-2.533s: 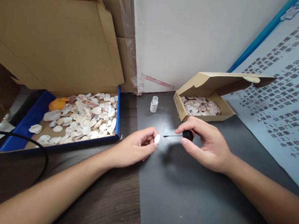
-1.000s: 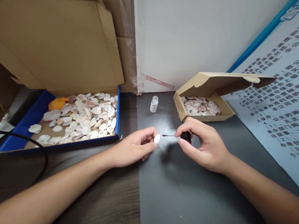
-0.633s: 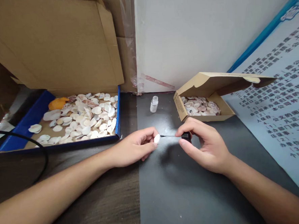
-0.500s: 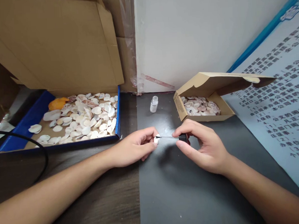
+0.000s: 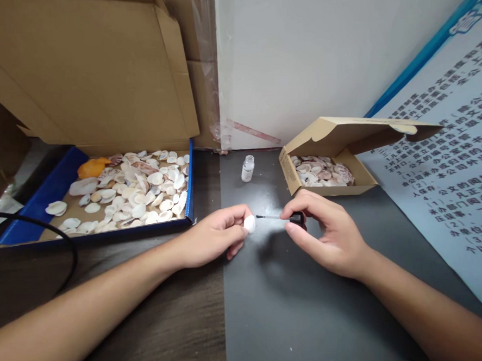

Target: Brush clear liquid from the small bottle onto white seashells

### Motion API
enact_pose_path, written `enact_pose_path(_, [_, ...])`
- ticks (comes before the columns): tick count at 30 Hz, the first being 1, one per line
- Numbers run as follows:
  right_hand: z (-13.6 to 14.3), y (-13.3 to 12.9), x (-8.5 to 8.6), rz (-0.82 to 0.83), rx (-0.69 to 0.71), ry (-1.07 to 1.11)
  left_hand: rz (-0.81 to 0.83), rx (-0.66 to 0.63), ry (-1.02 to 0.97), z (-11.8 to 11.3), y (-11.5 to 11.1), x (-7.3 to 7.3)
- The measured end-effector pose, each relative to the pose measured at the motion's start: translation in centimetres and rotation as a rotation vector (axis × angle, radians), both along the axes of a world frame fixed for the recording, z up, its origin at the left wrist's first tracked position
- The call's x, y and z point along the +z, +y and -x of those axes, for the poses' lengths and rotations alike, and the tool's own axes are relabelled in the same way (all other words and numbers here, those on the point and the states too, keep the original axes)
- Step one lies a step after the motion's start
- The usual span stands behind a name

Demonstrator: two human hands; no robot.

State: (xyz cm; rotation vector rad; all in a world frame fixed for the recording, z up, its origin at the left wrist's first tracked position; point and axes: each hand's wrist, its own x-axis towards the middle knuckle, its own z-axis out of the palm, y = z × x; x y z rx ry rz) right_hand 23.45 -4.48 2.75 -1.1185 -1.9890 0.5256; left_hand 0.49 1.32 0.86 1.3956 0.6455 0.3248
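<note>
Brush just clear of shell edge

R of small carton: big sheet w/ rows of black Chinese txt; legible bits incl. "公文的阅批与", "承办部门阅办", "人保存", plus nos. (1), (2), (3). Outline emblem on sheet's blue border, upper R of carton, no readable wording. Carton's L side: tiny dark print, illegible. Btl L of carton: label too small to read.
</note>
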Motion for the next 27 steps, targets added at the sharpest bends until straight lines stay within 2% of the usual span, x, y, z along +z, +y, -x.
enact_pose_path(3, [0.08, -0.02, 0.09, -0.011, 0.062, 0.007, -0.003, 0.001, 0.001, -0.01, -0.01, 0.0])
enact_pose_path(8, [0.12, -0.05, 0.16, -0.005, 0.013, -0.01, 0.016, 0.016, 0.0, 0.0, -0.05, -0.01])
enact_pose_path(13, [0.15, -0.08, 0.13, -0.008, 0.084, 0.002, 0.032, 0.018, -0.011, 0.02, 0.02, -0.02])
enact_pose_path(18, [0.17, -0.07, 0.25, -0.017, 0.024, -0.018, 0.06, 0.021, -0.021, -0.04, 0.03, 0.02])
enact_pose_path(24, [0.19, -0.14, 0.31, -0.028, 0.086, 0.007, 0.051, 0.015, -0.028, 0.03, -0.02, -0.16])
enact_pose_path(27, [0.24, -0.12, 0.29, -0.029, 0.064, -0.017, 0.057, 0.014, -0.038, 0.01, -0.01, -0.14])
